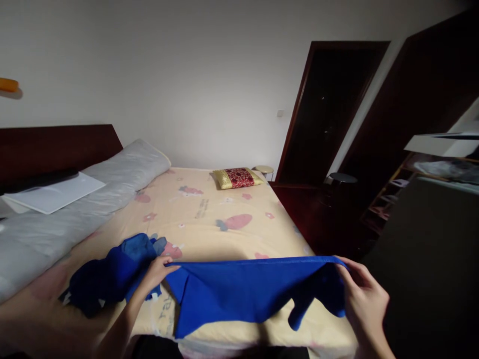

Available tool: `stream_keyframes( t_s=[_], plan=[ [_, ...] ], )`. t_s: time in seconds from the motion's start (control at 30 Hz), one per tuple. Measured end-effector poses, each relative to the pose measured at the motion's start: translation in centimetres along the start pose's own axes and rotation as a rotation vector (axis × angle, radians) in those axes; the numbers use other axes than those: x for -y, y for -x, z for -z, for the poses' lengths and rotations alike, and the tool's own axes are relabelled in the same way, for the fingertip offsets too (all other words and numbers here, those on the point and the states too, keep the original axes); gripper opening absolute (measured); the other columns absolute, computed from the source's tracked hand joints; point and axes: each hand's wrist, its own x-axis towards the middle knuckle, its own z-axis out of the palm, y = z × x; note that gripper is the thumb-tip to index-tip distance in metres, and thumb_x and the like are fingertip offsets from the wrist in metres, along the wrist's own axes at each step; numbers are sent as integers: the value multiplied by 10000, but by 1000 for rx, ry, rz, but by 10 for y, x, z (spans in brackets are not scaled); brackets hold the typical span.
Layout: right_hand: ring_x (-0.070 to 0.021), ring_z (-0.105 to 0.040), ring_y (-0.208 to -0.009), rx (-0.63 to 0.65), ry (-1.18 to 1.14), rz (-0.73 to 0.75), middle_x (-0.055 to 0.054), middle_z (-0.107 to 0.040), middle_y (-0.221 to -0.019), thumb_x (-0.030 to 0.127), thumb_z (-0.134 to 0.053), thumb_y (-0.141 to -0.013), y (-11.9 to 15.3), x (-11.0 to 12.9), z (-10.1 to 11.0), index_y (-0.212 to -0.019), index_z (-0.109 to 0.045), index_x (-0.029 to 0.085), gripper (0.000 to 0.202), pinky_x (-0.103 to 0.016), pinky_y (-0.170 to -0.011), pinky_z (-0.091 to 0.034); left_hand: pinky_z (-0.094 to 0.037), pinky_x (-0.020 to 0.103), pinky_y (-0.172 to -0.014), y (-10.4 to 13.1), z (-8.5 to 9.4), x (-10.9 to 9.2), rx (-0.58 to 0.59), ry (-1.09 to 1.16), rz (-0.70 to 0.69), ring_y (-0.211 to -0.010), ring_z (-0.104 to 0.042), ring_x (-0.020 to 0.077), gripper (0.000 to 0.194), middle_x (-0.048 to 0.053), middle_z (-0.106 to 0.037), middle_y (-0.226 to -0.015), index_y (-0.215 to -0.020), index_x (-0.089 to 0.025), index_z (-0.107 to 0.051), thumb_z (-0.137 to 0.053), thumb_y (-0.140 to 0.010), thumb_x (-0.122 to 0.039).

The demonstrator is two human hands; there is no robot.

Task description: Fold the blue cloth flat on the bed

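Bed [209,214] with pillow [238,178], blue clothes [108,274].

left hand [156,274] is pinching one top corner of blue cloth [243,291] | right hand [364,299] is gripping the other corner | cloth is hanging stretched between them above bed [209,209] | blue clothes pile [108,274] is lying just left | red-gold cushion [237,178] is resting at far edge | grey bolster [75,209] is lying along left side

Matt blue cloth garment [247,294], printed cotton sheet [209,209]

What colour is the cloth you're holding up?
Bright blue. The cloth is stretched between the left hand and right hand, clear in the head view.
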Motion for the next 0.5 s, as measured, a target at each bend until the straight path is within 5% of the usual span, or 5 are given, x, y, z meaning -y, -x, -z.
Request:
stream_keyframes(
  t_s=[0.1,0.2,0.37,0.5],
  plan=[
    [-240,-651,-801,23,42,-144,-59,-736,-843,584,-722,-550,-18,-14,10,-851,-717,211,480,-344,-736,-514,-373,277,-577,1,22,-2,-84,-18,-75,-575,-480,152,326,-49,-493,-521,-534,-209,-560,-709,-591,-492],
    [-235,-653,-710,217,141,-185,-59,-745,-753,606,-728,-487,-29,-25,16,-778,-727,204,497,-316,-621,-504,-429,280,-609,3,42,-7,-116,22,-84,-637,-552,174,348,-30,-587,-600,-627,-197,-612,-707,-611,-532],
    [-196,-590,-603,515,429,-110,-36,-694,-624,659,-618,-571,-32,-42,11,-680,-698,221,458,-301,-570,-445,-516,299,-703,3,65,-2,-229,74,18,-802,-653,238,494,25,-720,-779,-782,-191,-684,-712,-561,-632],
    [-196,-585,-618,886,616,-87,-48,-687,-605,532,-622,-598,-25,-69,6,-586,-678,207,330,-306,-593,-428,-513,295,-614,5,70,25,14,-102,94,-717,-659,237,441,24,-730,-714,-737,-190,-720,-680,-587,-603]
  ],
)
